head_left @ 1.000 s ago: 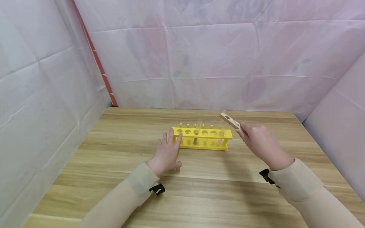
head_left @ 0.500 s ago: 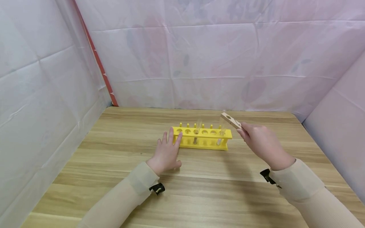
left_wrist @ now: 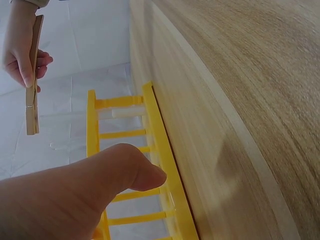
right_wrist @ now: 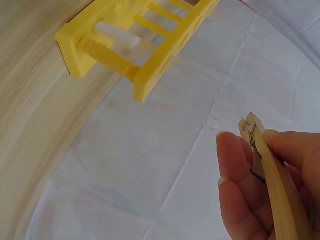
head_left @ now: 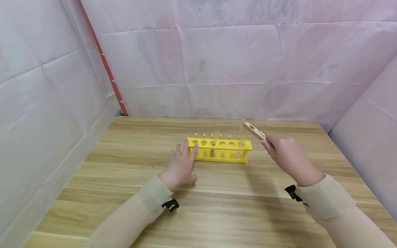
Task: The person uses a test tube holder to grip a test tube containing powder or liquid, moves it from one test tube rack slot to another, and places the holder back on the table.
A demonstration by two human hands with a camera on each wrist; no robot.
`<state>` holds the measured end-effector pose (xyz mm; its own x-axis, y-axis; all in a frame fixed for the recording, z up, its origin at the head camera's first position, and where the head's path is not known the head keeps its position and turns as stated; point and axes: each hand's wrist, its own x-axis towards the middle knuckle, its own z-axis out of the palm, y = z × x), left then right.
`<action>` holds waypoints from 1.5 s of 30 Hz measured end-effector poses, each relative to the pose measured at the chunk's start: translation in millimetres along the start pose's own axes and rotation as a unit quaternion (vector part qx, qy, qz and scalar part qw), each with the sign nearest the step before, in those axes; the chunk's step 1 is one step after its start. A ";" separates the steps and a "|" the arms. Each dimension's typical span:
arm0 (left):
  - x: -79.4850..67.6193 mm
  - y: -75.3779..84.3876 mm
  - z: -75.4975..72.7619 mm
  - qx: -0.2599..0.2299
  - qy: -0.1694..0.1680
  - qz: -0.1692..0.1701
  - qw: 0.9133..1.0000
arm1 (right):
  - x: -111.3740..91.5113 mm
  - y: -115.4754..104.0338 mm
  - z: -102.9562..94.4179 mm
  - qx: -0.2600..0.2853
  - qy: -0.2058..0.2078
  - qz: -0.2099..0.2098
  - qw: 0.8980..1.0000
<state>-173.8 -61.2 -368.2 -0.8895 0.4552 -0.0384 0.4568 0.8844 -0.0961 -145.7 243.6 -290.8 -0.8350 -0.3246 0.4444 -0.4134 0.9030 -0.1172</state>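
A yellow test tube rack (head_left: 221, 160) stands on the table. My left hand (head_left: 180, 168) rests its spread, straight fingers on the rack's left end; its thumb shows in front of the rack in the left wrist view. With my right hand (head_left: 286, 156) I grip a wooden test tube clamp (head_left: 254, 131), raised beside the rack's right end. A clear test tube (head_left: 242, 134) with white contents stands in the rightmost hole, a little left of the clamp tip and apart from it. Another clear tube (head_left: 212, 152) with dark contents at its bottom stands in the third hole from the left.
Several yellow pegs (head_left: 230, 137) stand along the rack's back. The wood-grain table (head_left: 136, 144) meets pale cloth walls (head_left: 229, 58) at the back and sides. A red strip (head_left: 107, 65) runs down the back left corner.
My right hand and the clamp have moved slightly to the right, from the upper part of the rightmost tube to a small gap beside it. My left hand stays on the rack.
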 end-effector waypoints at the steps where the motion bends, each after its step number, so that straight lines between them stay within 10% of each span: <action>1: -0.1 0.1 -0.1 0.001 0.000 0.000 1.000 | -0.5 0.3 0.1 0.000 0.001 0.000 1.000; 45: -1.0 0.5 -4.6 -0.002 -0.012 0.001 1.000 | -18.7 19.4 0.4 0.011 -0.010 0.045 0.999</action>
<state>-172.7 -60.7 -363.7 -0.8890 0.4536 -0.0632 0.4577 0.8844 -0.0914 -138.3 267.1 -301.8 -0.8758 -0.2488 0.4137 -0.3450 0.9220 -0.1757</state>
